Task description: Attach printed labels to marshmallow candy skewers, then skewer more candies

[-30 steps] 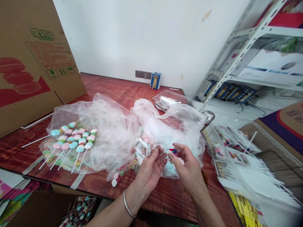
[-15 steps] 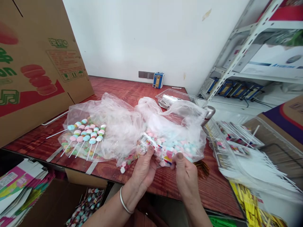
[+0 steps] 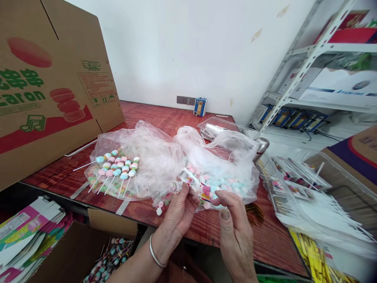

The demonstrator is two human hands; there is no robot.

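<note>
Silver bangle (image 3: 155, 254) (left wrist), bare forearms

The small printed packet (image 3: 193, 182), pinched apart and slack 1 second ago, now stretches flat between the left hand (image 3: 179, 208) and right hand (image 3: 232, 220), both lower, at the table's (image 3: 165, 114) near edge.

Pink, blue, white candy skewers (image 3: 118, 171)
</note>
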